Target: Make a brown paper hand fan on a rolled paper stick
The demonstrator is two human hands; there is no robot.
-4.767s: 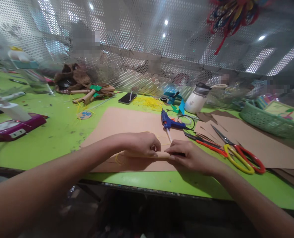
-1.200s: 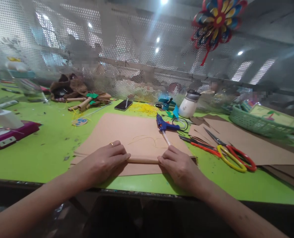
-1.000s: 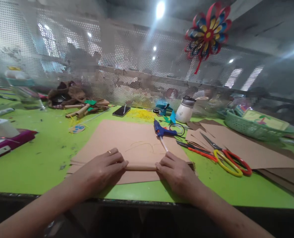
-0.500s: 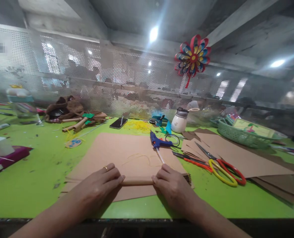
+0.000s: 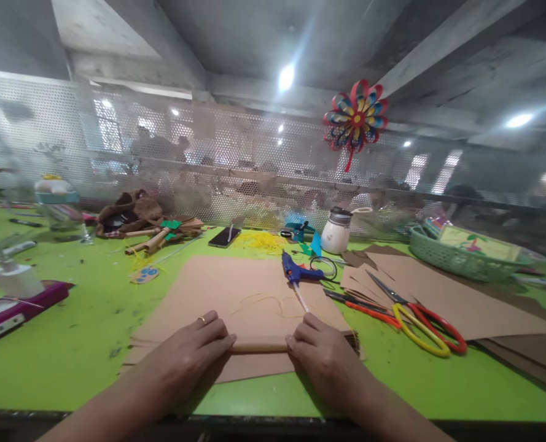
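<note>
A thin roll of brown paper (image 5: pixel 260 348) lies crosswise near the front of a stack of brown paper sheets (image 5: pixel 222 288). On its left end, the curled fingers and thumb of my left hand (image 5: pixel 194 347) press down; a ring is on one finger. My right hand (image 5: pixel 321 353) grips the other end the same way, its fingers bent over the paper. Just beyond my right hand, a blue glue gun (image 5: pixel 298 270) rests on the stack, its white glue stick reaching toward my knuckles. Loose yellow strands (image 5: pixel 266 301) lie on the top sheet.
Right of the stack are yellow-and-red scissors (image 5: pixel 422 328), an orange-handled cutter (image 5: pixel 369 311), more brown sheets (image 5: pixel 457 294) and a green basket (image 5: pixel 466 258). A white bottle (image 5: pixel 336 233) and a phone (image 5: pixel 224 237) stand or lie behind. A purple power strip (image 5: pixel 28 310) is at left.
The whole view has shifted slightly, so things appear lower and a little farther right. Both hands stay on the ends of the paper roll, with little visible change in it.
</note>
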